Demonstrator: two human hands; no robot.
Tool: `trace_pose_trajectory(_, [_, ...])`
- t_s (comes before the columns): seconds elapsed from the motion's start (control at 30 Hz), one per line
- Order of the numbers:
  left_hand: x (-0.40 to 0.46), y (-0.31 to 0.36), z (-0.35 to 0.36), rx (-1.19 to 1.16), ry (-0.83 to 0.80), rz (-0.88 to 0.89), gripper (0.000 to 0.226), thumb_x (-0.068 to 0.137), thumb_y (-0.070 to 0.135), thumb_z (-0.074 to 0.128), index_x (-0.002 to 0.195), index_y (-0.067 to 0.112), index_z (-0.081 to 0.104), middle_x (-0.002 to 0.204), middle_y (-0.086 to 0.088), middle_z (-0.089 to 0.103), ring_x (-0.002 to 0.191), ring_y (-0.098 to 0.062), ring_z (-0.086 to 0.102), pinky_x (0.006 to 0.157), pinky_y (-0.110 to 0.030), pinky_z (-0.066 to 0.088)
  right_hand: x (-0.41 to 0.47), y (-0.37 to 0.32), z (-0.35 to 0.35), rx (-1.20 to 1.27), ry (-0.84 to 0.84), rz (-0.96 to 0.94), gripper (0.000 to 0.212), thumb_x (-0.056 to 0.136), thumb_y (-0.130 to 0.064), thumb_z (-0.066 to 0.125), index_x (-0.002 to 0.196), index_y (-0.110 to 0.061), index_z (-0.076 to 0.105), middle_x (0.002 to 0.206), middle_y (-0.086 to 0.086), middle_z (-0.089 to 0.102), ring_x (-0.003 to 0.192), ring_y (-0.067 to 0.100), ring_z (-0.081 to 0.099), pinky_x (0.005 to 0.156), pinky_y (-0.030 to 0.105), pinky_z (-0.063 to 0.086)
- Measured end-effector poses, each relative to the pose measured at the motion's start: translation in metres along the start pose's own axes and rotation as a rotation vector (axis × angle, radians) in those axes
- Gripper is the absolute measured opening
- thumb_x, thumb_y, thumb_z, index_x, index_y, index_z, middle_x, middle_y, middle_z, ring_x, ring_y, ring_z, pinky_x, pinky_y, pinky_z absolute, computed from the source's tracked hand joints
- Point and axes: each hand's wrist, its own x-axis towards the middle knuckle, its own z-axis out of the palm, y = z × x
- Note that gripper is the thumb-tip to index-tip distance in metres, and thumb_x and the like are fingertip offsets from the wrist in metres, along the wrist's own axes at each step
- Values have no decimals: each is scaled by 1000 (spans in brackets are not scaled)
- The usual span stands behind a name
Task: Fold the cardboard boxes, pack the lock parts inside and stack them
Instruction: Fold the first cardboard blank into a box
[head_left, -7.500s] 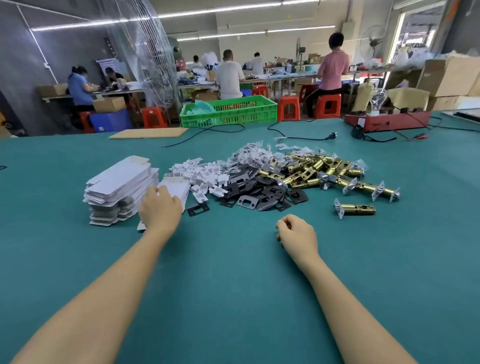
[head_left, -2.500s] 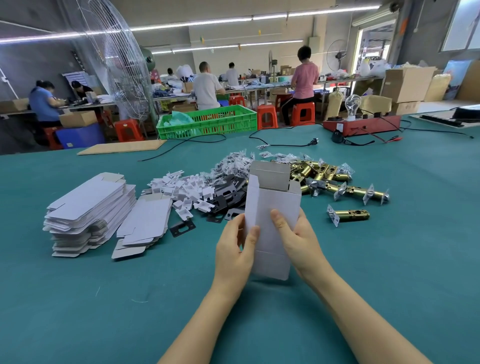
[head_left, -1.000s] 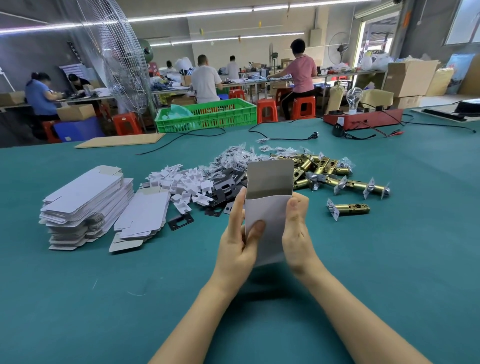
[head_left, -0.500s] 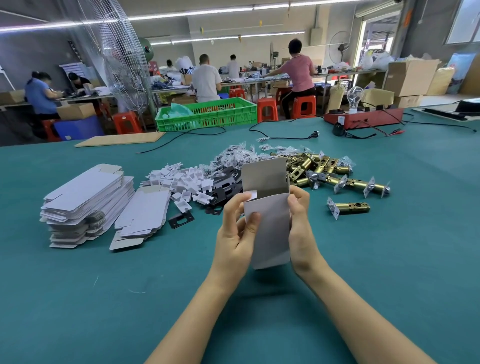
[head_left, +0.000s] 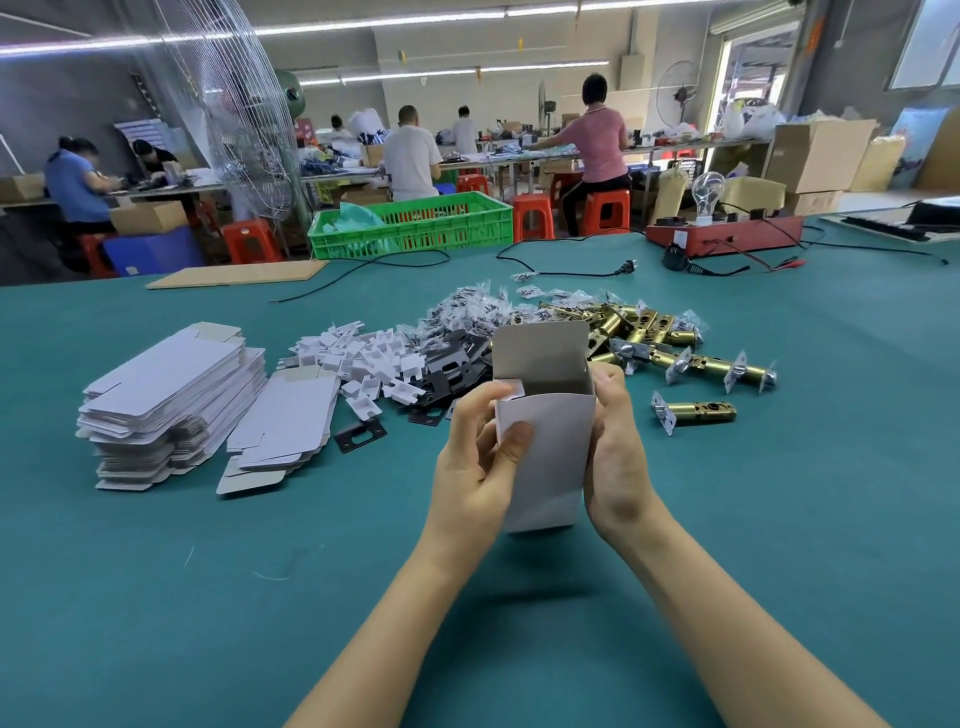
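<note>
I hold a small white cardboard box (head_left: 550, 457) upright above the green table, its top lid flap standing open. My left hand (head_left: 480, 467) grips its left side, thumb on the front and a finger on a small side flap at the top. My right hand (head_left: 615, 457) grips the right side. Behind the box lie white plastic pieces (head_left: 363, 358), black metal plates (head_left: 452, 371), small bagged parts (head_left: 467, 309) and brass latch bolts (head_left: 649, 338). One brass latch (head_left: 693, 413) lies alone to the right.
A tall stack of flat white box blanks (head_left: 166, 400) and a lower stack (head_left: 285, 431) sit at the left. Farther back are a cardboard sheet (head_left: 239, 273), a green crate (head_left: 410, 223), black cables (head_left: 566, 270) and a red device (head_left: 722, 236). People work at far benches.
The flat blank has been opened into a box shape. Since half a second ago the top has spread wider, and my left fingers have moved onto the small side flap.
</note>
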Motion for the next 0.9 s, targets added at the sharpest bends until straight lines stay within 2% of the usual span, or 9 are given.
trace_pose_trajectory(0.13, [1,3,0,-62,-19,-46,39,92,21,55,107,57,53,113,21,62,92,-6,61,82,-21,50,0,-4,2,10,6,15,44,75,-58,54,91,-19,45,106,24,46,99,42,41,93,61,34])
trace_pose_trajectory(0.2, [0,4,1,-89,-33,-66,38,91,21,55,106,55,54,109,18,63,91,-6,62,78,-21,51,2,-3,0,2,22,15,35,73,-54,53,88,-23,47,107,25,49,100,43,44,90,59,37])
trace_pose_trajectory(0.3, [-2,5,4,-115,-51,-98,33,91,23,55,104,53,55,111,2,61,87,-7,60,75,-19,50,4,-1,-1,33,45,-13,9,79,-39,47,79,-31,51,96,11,55,86,28,47,76,46,39])
trace_pose_trajectory(0.4, [-2,6,8,-108,-39,-127,21,92,28,51,103,45,54,105,-8,58,80,-6,54,72,-15,45,5,1,-3,-11,57,-73,15,84,-29,42,84,-34,56,97,11,61,87,25,53,77,43,43])
trace_pose_trajectory(0.5, [1,5,8,-121,8,-136,10,95,33,45,101,35,53,78,13,51,65,-3,40,64,-11,38,7,3,-2,-84,76,-180,21,88,-24,39,96,-33,57,99,-3,66,93,11,57,85,30,46])
trace_pose_trajectory(0.57, [4,6,7,-151,50,-165,12,94,38,45,93,40,57,74,19,51,64,-1,41,65,-15,37,7,4,-1,-112,73,-246,23,90,-21,37,103,-28,55,91,-21,64,89,-1,57,81,13,43])
trace_pose_trajectory(0.63, [7,8,7,-178,91,-185,13,93,41,47,87,42,59,86,16,59,75,-5,48,75,-24,39,7,4,0,-114,67,-277,22,93,-18,37,104,-27,54,89,-25,64,87,-5,58,78,7,42])
trace_pose_trajectory(0.73, [12,11,9,-228,144,-222,12,91,38,51,84,38,60,96,3,60,89,-14,52,85,-38,40,6,2,4,-93,59,-306,25,97,-13,36,101,-28,55,91,-21,66,90,-2,61,76,7,43])
trace_pose_trajectory(0.9, [28,21,8,-266,239,-272,8,86,34,51,92,29,51,97,-3,58,92,-21,50,86,-44,36,19,-7,17,-51,56,-345,23,91,-15,38,91,-27,57,88,-9,64,87,8,61,75,14,45])
